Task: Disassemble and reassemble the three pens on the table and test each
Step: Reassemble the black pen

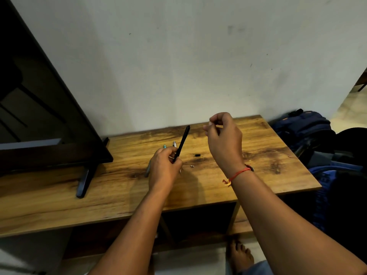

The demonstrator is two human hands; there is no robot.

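My left hand point(164, 167) grips the lower end of a black pen barrel point(182, 144), which points up and away over the wooden table point(258, 155). My right hand point(224, 139) is raised to its right with thumb and fingertips pinched together; whatever sits between them is too small to make out. Behind my left hand lie two more pens, one with a teal tip point(164, 146) and one with a white tip point(174, 144), mostly hidden. A small black pen part point(197, 155) and a tiny metal piece point(191, 166) lie on the table between my hands.
A dark TV screen point(39, 116) on a stand point(85, 179) fills the table's left side. A white wall stands right behind the table. Blue backpacks point(303, 128) sit on the floor at the right. My bare foot point(240, 255) shows below the table's front edge.
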